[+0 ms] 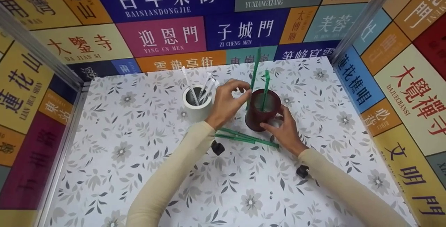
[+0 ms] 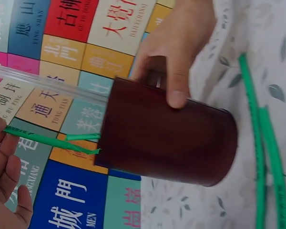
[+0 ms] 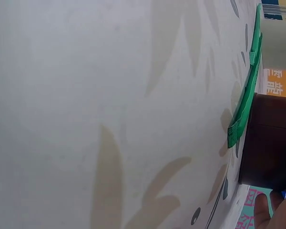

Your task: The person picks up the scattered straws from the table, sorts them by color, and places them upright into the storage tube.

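My left hand (image 1: 228, 100) pinches a green paper-wrapped straw (image 2: 43, 138) between thumb and finger. The far end of that straw is right at the rim of a dark red cup (image 2: 167, 133), overlapping it in the left wrist view. My right hand (image 1: 287, 131) grips the cup's side, thumb toward the front and fingers round the back. Another green straw (image 1: 266, 84) stands inside the cup, its top above the rim. Several more green straws (image 1: 244, 137) lie loose on the table between my wrists.
A white cup (image 1: 198, 110) holding several white-wrapped straws (image 1: 190, 80) stands to the left, close behind my left wrist. The table (image 1: 195, 192) has a floral cover. Panels (image 1: 160, 35) printed with characters wall off the back and both sides.
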Motion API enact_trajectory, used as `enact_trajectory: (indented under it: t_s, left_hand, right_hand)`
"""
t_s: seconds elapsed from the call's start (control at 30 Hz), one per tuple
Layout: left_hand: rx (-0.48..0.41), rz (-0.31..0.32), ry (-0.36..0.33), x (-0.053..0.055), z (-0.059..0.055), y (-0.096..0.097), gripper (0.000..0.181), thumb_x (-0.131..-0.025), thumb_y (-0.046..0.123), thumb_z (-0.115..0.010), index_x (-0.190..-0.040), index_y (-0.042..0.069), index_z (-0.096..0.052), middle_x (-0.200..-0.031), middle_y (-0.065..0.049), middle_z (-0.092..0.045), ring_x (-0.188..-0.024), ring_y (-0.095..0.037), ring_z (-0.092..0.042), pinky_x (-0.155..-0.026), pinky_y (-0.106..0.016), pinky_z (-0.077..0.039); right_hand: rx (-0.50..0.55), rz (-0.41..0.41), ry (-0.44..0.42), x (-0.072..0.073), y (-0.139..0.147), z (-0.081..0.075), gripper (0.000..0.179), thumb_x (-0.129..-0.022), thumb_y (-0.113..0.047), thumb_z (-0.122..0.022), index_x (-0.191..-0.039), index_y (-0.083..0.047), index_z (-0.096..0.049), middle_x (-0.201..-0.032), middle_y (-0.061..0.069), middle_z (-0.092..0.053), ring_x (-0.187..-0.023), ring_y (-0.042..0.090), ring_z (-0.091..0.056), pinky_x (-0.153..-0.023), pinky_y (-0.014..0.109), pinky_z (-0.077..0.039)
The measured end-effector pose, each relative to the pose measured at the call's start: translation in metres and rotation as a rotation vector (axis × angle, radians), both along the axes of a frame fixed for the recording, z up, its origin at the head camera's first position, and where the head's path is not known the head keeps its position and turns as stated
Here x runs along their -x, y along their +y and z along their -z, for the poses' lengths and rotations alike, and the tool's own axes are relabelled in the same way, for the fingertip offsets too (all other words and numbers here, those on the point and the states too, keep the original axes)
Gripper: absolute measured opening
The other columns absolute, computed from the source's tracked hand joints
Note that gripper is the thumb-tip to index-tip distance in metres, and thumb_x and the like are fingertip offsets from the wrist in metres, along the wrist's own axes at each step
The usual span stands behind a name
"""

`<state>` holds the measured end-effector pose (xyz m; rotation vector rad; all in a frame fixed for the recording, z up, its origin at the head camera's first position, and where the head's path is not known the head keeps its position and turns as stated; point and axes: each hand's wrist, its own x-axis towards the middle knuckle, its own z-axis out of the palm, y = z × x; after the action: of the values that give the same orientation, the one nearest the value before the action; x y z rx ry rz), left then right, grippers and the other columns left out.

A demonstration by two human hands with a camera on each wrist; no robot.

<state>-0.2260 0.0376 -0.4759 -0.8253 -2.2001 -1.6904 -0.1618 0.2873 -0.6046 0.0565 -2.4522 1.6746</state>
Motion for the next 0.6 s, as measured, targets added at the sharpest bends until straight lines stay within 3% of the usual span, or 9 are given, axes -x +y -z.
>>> enact_trajectory:
  t_s: [0.13, 0.23, 0.43, 0.6]
  left_hand:
    - [-0.048, 0.011, -0.023, 0.006, -0.005, 0.014, 0.007, -0.101, 0.009, -0.08, -0.107, 0.005, -0.083, -0.101, -0.005, -0.079, -0.092, -0.017, -0.069, -0.093, -0.037, -0.058]
    - [-0.049, 0.033, -0.046, 0.009, 0.0, 0.024, 0.009, -0.102, 0.011, -0.079, -0.109, 0.005, -0.082, -0.101, -0.004, -0.079, -0.093, -0.013, -0.069, -0.094, -0.037, -0.058]
    - [-0.009, 0.026, -0.058, 0.012, 0.024, 0.042, 0.011, -0.102, 0.01, -0.08, -0.11, 0.002, -0.082, -0.102, -0.004, -0.078, -0.097, -0.012, -0.068, -0.095, -0.039, -0.06]
    - [0.031, -0.028, -0.105, 0.01, 0.048, 0.053, 0.012, -0.102, 0.011, -0.081, -0.111, 0.005, -0.083, -0.108, -0.004, -0.075, -0.104, -0.012, -0.065, -0.095, -0.029, -0.06]
  right_hand:
    - [-0.011, -0.009, 0.019, 0.0, 0.002, 0.001, 0.09, -0.089, -0.019, -0.096, -0.162, -0.011, -0.044, -0.155, 0.011, -0.056, -0.14, 0.029, -0.055, -0.116, 0.053, -0.049]
    - [-0.018, -0.008, 0.038, 0.001, 0.002, 0.001, 0.089, -0.089, -0.015, -0.095, -0.161, -0.009, -0.044, -0.154, 0.014, -0.055, -0.143, 0.03, -0.053, -0.117, 0.055, -0.048]
    - [-0.002, -0.003, 0.032, -0.003, -0.008, -0.012, 0.084, -0.091, -0.006, -0.092, -0.16, -0.002, -0.043, -0.154, 0.023, -0.053, -0.142, 0.037, -0.052, -0.118, 0.062, -0.045]
    - [0.013, -0.006, 0.036, -0.011, -0.015, -0.027, 0.084, -0.092, -0.004, -0.09, -0.16, 0.003, -0.042, -0.155, 0.024, -0.054, -0.141, 0.036, -0.053, -0.116, 0.062, -0.046]
